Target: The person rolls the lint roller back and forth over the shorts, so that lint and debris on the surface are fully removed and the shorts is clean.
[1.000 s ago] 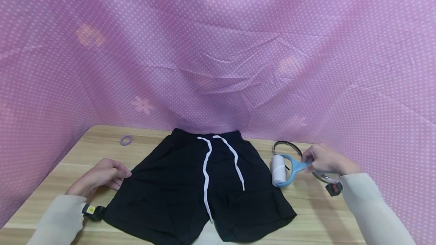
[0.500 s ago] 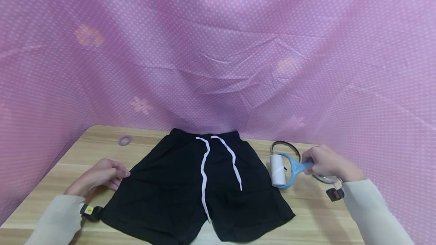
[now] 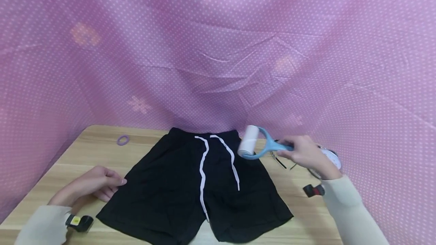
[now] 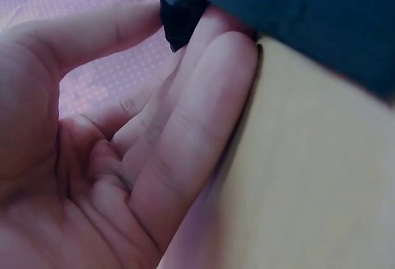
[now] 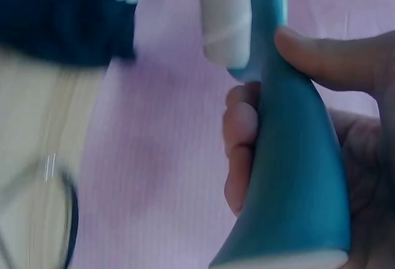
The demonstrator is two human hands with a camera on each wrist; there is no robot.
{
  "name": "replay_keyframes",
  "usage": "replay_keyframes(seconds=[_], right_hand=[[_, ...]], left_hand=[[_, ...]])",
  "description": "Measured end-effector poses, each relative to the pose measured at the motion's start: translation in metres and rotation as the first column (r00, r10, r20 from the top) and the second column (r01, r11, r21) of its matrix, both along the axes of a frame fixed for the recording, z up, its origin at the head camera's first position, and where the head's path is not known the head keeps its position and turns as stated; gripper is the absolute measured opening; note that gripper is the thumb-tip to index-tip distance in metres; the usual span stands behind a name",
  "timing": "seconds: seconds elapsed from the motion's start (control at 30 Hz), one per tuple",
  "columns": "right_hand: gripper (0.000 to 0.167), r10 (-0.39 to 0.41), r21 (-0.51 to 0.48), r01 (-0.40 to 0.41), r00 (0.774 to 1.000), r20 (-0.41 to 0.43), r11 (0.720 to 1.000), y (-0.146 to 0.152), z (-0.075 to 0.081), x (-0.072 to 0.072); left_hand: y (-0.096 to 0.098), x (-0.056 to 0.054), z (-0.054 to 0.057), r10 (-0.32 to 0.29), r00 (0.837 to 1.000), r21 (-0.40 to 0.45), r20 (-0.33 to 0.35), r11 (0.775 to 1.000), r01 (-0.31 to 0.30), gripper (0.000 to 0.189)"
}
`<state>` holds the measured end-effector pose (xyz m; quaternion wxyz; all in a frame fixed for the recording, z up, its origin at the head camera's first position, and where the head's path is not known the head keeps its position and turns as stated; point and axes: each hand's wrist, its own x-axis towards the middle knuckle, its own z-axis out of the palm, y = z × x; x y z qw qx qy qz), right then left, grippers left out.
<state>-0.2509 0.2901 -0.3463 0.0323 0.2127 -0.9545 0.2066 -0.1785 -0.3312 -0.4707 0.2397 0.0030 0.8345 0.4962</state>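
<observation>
a pink dotted curtain (image 3: 218, 56) fills the space behind and to both sides, sagging in soft folds with a few sharp creases. below it stands the table (image 3: 85, 150), pale wood grain, its far left corner rounded. the black shorts (image 3: 153, 192) lie nearly flat on it, waistband (image 3: 185, 133) at the far edge, legs toward the person, 2 white cords (image 3: 203, 177) running down the front.

the blue roller (image 3: 270, 145) is tilted over the right part of the waistband end, its white drum (image 3: 249, 140) apparently raised (the right wrist view shows it apart from the shorts). a good pass would likely want the drum laid level along its length, then light, even strokes in 1 direction, steered round the cords so they don't catch.

the right hand (image 3: 303, 152) grips the roller's handle (image 3: 281, 146), thumb (image 5: 333, 62) on 1 side, fingers (image 5: 239, 139) curled round the other. the left hand (image 3: 93, 182) pinches the shorts' left edge between thumb and fingers; a low, steady pull there should help stop bunching.

just beyond the right hand a pale round thing (image 3: 331, 158) is partly hidden. a thin dark thing (image 3: 280, 162) below the handle is too slight to make out. smallest, a purple ring (image 3: 123, 140) sits at the far left, well apart from the shorts.
</observation>
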Motion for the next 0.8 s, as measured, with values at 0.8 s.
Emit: replay_keyframes(seconds=[0.8], right_hand=[[0.030,0.548,-0.086,-0.543,0.835,0.047,0.835,-0.297,-0.091,0.058]], left_hand=[[-0.024,0.025,-0.005,-0.150,0.989,0.085,0.021,0.985,0.147,0.019]])
